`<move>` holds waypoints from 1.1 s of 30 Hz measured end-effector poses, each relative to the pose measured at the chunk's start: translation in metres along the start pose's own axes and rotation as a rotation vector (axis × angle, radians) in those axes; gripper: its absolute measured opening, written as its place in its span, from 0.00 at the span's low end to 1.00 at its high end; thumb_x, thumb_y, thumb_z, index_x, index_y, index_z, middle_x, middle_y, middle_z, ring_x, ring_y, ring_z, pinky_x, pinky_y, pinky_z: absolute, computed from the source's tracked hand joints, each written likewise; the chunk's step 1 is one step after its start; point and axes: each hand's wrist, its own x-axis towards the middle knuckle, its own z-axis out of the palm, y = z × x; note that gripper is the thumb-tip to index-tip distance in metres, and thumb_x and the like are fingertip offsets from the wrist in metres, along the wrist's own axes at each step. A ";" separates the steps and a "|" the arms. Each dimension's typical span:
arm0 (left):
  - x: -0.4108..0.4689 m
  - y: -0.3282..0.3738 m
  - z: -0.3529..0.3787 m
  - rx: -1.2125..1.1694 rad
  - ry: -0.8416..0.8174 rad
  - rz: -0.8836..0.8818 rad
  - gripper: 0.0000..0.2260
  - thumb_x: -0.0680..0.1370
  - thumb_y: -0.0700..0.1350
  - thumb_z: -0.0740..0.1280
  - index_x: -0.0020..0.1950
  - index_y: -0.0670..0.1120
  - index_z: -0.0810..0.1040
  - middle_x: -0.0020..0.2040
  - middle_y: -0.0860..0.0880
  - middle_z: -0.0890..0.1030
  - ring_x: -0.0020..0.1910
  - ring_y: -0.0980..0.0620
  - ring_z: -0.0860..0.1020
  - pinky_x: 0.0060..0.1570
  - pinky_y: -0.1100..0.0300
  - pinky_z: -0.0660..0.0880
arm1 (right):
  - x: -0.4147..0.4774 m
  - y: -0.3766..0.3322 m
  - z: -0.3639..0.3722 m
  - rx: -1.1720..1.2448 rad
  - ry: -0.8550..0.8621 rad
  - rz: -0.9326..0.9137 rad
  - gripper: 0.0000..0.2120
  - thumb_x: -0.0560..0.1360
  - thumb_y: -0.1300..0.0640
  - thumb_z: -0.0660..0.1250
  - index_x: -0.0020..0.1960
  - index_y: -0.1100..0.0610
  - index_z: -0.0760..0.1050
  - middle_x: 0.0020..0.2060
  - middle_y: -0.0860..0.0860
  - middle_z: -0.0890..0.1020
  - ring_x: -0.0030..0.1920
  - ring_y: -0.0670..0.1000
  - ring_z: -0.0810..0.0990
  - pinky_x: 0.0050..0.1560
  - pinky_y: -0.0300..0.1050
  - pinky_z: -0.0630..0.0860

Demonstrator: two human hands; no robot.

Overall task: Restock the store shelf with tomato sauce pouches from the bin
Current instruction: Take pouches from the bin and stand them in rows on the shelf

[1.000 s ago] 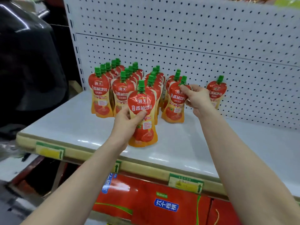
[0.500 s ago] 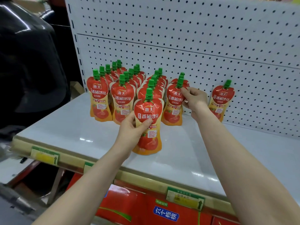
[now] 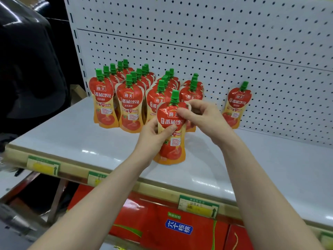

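Shelf (image 3: 72, 138): left hand (image 3: 153, 136), right hand (image 3: 203, 118) half-hide gripped pouch (image 3: 173, 150).

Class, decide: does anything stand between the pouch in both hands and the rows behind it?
Nothing visible does. The held pouch, gripped by the left hand and right hand, stands on the shelf just in front of the rows.

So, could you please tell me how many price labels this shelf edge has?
3: the left label near the left end, the middle label partly behind the left forearm, the right label right of centre. Another may be cut off far right.
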 end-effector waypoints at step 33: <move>0.035 -0.074 0.038 0.714 -0.105 -0.033 0.32 0.78 0.48 0.66 0.79 0.51 0.55 0.79 0.51 0.54 0.76 0.47 0.60 0.72 0.47 0.65 | 0.054 0.056 -0.037 -0.142 0.254 -0.078 0.06 0.79 0.56 0.66 0.52 0.57 0.80 0.45 0.53 0.86 0.44 0.55 0.86 0.47 0.59 0.83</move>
